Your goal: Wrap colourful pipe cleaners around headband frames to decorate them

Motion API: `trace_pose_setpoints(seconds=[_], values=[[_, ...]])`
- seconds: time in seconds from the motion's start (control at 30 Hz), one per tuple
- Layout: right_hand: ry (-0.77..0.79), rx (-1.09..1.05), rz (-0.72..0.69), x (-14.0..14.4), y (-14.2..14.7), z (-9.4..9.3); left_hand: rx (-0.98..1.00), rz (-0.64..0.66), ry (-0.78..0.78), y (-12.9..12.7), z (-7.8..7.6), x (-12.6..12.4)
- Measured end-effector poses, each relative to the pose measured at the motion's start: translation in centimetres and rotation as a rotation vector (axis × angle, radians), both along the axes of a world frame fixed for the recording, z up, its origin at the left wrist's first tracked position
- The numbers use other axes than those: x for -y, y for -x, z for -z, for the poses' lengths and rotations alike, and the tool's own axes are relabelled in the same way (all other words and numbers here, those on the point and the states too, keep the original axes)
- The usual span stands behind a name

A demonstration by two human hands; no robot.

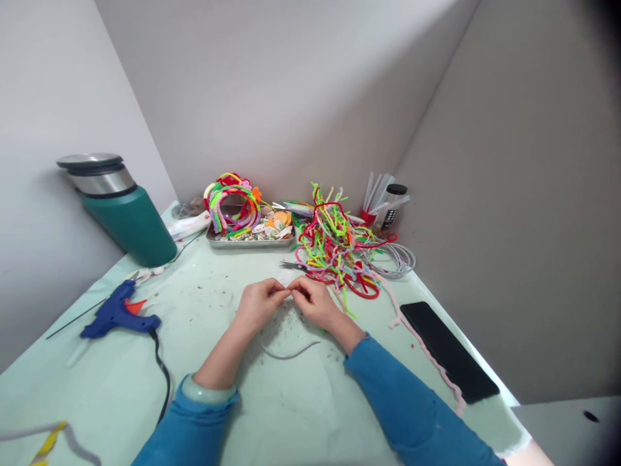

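My left hand (259, 303) and my right hand (314, 299) meet fingertip to fingertip above the middle of the table. Both are pinched closed, and whatever sits between the fingers is too small to make out. Just below them on the tabletop lies a short curved grey wire or tube (291, 356). Dark specks of debris are scattered around it. Behind my hands, the blades of a pair of scissors (294, 265) poke out from a tangled heap of coloured pipe cleaners (334, 233).
At left are a blue glue gun (119, 314) and a green bottle (130, 223). A metal tray (252, 243) holds wrapped headbands (233, 204) and small pieces. A coil of grey wire (402, 260), a black-lidded jar (391, 210) and a black phone (449, 349) are at right.
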State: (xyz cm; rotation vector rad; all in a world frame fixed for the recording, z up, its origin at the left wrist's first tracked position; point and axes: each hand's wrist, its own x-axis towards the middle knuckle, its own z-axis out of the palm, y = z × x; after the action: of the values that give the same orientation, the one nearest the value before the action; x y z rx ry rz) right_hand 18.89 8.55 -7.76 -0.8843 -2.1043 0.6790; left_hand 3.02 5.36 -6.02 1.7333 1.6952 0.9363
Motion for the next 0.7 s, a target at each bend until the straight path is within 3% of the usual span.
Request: trace_pose_setpoints(seconds=[0.27, 0.7], values=[[0.016, -0.021, 0.039, -0.03, 0.11, -0.03, -0.152, 0.04, -0.093, 0.03, -0.3, 0.32], [0.039, -0.043, 0.038, -0.01, 0.17, -0.11, -0.151, 0.053, -0.129, 0.01, -0.5, 0.49]])
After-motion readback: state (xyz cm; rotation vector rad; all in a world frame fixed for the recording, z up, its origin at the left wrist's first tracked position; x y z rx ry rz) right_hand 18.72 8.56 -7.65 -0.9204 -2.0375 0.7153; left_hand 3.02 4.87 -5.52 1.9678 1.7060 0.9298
